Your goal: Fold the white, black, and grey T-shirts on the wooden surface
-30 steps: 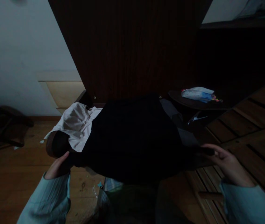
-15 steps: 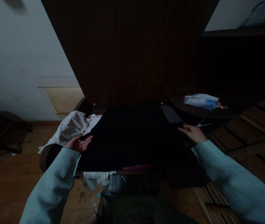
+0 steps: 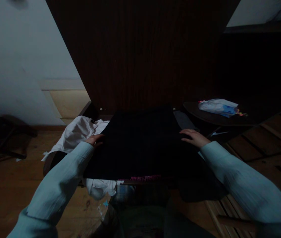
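Observation:
A black garment lies folded flat on a dark surface in front of me, pink lettering along its near edge. My left hand rests palm down on the garment's left edge, fingers stretched out. On the garment's right edge my right hand lies flat, fingers extended. Both arms wear pale blue sleeves. A white garment lies crumpled just left of the black one, partly under it.
A tall dark wooden panel stands behind. A small round dark table at the right carries a blue-white plastic packet. Wooden slats run along the right. A dark stool stands on the wooden floor at the left.
The black garment went from held up and draped to lying folded flat. Both hands moved forward from its near corners onto its left and right edges, the left palm turning down.

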`<state>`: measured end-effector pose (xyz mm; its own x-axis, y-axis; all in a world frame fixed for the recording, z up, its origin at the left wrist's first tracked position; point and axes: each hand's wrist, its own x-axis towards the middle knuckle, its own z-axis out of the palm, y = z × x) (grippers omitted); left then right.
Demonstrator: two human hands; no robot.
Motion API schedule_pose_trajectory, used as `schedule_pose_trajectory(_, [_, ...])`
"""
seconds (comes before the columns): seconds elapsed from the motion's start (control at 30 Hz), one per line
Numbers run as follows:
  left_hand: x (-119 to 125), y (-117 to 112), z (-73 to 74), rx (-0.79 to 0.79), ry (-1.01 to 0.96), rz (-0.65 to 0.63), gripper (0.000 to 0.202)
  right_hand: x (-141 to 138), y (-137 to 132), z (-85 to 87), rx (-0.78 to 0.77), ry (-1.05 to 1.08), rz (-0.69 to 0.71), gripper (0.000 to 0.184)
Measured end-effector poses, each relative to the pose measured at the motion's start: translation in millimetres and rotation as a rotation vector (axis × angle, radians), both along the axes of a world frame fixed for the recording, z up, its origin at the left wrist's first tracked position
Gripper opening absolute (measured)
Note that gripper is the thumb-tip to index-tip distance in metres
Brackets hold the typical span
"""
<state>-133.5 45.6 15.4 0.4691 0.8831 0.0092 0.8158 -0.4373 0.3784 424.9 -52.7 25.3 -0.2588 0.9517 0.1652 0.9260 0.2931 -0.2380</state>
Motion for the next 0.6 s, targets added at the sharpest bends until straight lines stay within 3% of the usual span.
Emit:
schedule_pose_trajectory(0.1, [8.6, 10.6, -4.6, 0.007, 0.056, -0.024, 0.041, -1.2, 8.7, -0.8, -0.049, -0.086, -0.013, 0.028])
schedule_pose_trajectory(0.27, [4.4, 8.0, -2.9, 0.054, 0.016, -0.053, 0.029, -1.8, 7.7, 4.1, -0.044, -0.124, -0.078, 0.016])
schedule_pose_trajectory(0.47, [0.8, -1.0, 7.7, 0.047, 0.007, 0.110, 0.031, -4.4, -1.9, 17.2, -0.005, -0.102, -0.127, 0.012])
schedule_pose_trajectory(0.6, [-3.3, -7.9, 17.4, 0.091, -0.080, 0.220, 0.031, 3.7, -6.0, 24.6, -0.025, -0.094, -0.278, 0.015])
